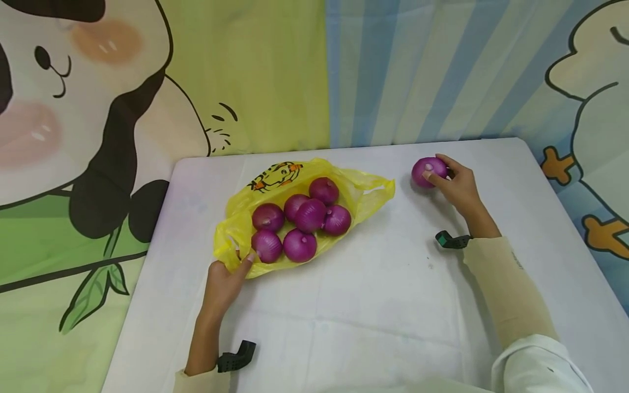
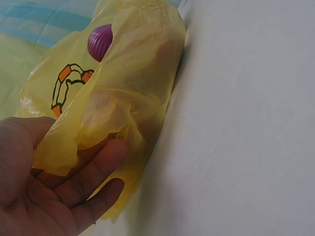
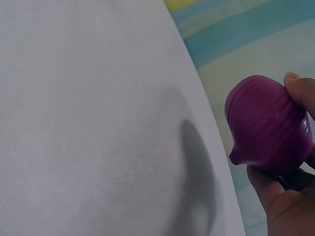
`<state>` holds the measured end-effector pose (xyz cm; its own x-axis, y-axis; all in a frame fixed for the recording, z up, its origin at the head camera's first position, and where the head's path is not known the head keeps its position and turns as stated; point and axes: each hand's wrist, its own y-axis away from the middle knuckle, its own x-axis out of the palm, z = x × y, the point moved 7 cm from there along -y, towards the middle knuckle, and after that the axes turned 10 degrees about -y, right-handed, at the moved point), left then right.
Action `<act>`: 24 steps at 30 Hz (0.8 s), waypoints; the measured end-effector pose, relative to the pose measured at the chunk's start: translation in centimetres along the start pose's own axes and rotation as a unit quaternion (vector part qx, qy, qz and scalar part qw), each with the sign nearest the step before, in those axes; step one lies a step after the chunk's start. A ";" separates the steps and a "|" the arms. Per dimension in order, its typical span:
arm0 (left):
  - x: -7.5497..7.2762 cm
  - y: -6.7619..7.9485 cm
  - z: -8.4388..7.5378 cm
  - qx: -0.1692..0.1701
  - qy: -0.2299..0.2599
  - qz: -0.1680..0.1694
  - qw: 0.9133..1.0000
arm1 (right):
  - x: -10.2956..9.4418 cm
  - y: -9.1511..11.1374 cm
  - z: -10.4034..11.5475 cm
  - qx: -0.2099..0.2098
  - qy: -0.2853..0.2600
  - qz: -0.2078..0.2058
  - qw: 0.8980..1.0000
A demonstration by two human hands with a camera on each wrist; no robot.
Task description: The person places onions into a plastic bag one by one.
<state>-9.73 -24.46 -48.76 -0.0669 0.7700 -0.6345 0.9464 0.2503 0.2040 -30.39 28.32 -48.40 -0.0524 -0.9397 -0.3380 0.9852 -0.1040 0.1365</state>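
My right hand (image 1: 459,185) grips a purple onion (image 1: 429,171) between thumb and fingers, near the table's far right edge. In the right wrist view the onion (image 3: 268,125) is held above the tabletop, its shadow lying apart from it. My left hand (image 1: 225,286) holds the near left rim of a yellow plastic bag (image 1: 373,191), thumb on top and fingers beneath. Several more purple onions (image 1: 310,215) lie clustered on the opened bag. From the left wrist, the bag (image 2: 133,69) hides all of them except one onion (image 2: 100,42).
A white cloth covers the table (image 1: 354,316). Behind it hangs a printed curtain (image 1: 275,71) with cartoon animals. Dark wrist mounts (image 1: 238,357) stick out from both wrists.
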 end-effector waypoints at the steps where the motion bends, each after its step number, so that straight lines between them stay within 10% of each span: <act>1: 0.0 0.0 0.0 0.001 0.000 -0.001 1.000 | 0.0 0.1 0.3 -0.002 -0.005 -0.002 1.000; 24: 0.1 0.1 -0.1 0.008 -0.004 -0.002 1.000 | 1.2 3.9 8.3 -0.113 -0.072 0.016 0.991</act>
<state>-9.70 -24.26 -48.71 -0.0680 0.7646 -0.6409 0.9509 0.2441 0.1903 -27.94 24.08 -40.49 -0.0281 -0.9799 -0.1974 0.9972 -0.0137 -0.0735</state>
